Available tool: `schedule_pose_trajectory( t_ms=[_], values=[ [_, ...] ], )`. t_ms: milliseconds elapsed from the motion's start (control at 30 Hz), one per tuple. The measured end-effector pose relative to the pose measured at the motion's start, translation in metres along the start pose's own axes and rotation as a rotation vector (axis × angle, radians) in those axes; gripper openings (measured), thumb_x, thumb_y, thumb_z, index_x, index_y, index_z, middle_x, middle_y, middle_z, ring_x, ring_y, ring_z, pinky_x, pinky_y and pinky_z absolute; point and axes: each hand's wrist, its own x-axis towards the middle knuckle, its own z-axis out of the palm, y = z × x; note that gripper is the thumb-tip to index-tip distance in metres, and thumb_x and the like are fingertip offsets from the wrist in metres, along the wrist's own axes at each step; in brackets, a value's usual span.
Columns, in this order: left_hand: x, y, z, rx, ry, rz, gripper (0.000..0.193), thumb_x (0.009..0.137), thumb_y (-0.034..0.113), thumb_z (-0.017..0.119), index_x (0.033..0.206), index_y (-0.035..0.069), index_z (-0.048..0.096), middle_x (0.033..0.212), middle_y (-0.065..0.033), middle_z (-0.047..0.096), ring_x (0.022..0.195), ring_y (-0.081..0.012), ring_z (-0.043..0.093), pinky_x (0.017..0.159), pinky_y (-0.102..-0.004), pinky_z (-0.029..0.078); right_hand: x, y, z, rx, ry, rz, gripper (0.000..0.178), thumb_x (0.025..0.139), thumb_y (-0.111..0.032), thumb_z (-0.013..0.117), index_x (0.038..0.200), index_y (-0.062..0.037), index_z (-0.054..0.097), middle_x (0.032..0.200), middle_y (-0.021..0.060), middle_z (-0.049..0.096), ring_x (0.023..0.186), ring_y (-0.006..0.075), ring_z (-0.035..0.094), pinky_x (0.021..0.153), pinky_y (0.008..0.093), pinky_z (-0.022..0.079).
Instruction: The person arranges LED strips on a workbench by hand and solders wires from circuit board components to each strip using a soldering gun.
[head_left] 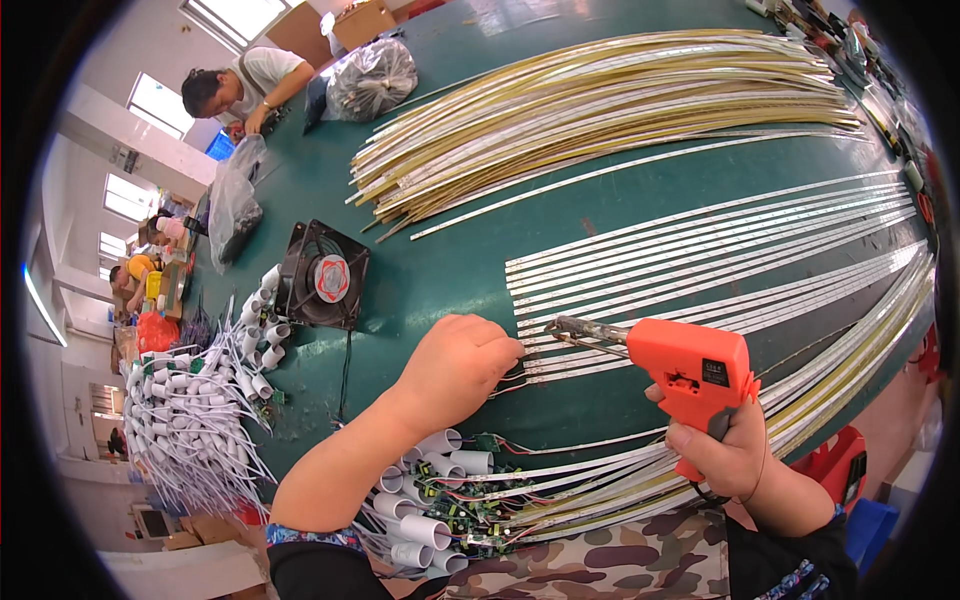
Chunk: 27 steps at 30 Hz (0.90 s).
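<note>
My right hand [728, 445] is wrapped round the handle of a red soldering gun [690, 360], whose metal tip points left over the ends of a row of thin white LED strips [640, 318]. My left hand [455, 368] is closed, its fingertips at the left ends of these strips and close to the gun's tip. Whatever it pinches is hidden by the fingers. Thin wires [508, 386] show just below it at the strip ends. Below my left forearm lie white plastic tubes [425, 530] and green circuit boards [480, 512], wired to more strips.
A big pile of strips [600, 120] lies across the far green table [440, 270]. Another bundle [850, 375] curves along the right. A black fan [325, 275] stands left, near heaped white tubes with cables [195, 420]. A person [245, 85] works at the far left, by plastic bags [372, 80].
</note>
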Motion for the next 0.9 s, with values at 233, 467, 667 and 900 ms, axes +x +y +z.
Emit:
schedule_pose_trajectory(
  t_ms=[233,467,667,900],
  values=[
    [0.0005,0.0018,0.0025,0.111,-0.006,0.060,0.015,0.075,0.004,0.066,0.088,0.009,0.068,0.085,-0.0031,0.064,0.083,-0.0251,0.061,0.076,-0.0385,0.046,0.0025,0.0075,-0.0020,-0.132,-0.067,-0.043,0.051,0.081,-0.004,0.061,0.130,0.0016,0.048,0.103,0.0080,0.063,0.078,0.0085,0.056,0.073,0.0276,0.048],
    [0.0003,0.0015,0.0044,0.105,0.012,0.076,0.017,0.073,0.003,0.066,0.089,0.009,0.069,0.084,-0.0033,0.062,0.082,-0.0247,0.060,0.075,-0.0382,0.045,0.0051,-0.0013,0.0047,-0.196,-0.088,-0.007,0.051,0.081,-0.004,0.061,0.130,0.0005,0.049,0.108,0.0090,0.065,0.082,0.0101,0.059,0.076,0.0290,0.049],
    [0.0011,0.0042,0.0047,0.112,0.014,0.068,0.016,0.072,0.002,0.066,0.087,0.007,0.068,0.081,-0.0038,0.060,0.079,-0.0250,0.060,0.072,-0.0379,0.046,0.0078,0.0051,0.0022,-0.287,-0.116,-0.087,0.051,0.081,-0.011,0.067,0.128,-0.0023,0.049,0.102,0.0093,0.065,0.086,0.0161,0.062,0.078,0.0309,0.050],
    [0.0013,0.0045,0.0050,0.131,0.013,0.069,0.013,0.072,0.001,0.065,0.084,0.006,0.066,0.081,-0.0054,0.059,0.075,-0.0262,0.059,0.071,-0.0383,0.047,0.0081,0.0031,0.0056,-0.247,-0.088,-0.102,0.041,0.081,-0.006,0.063,0.120,0.0012,0.054,0.098,0.0059,0.063,0.083,0.0109,0.059,0.076,0.0287,0.049]
  ],
)
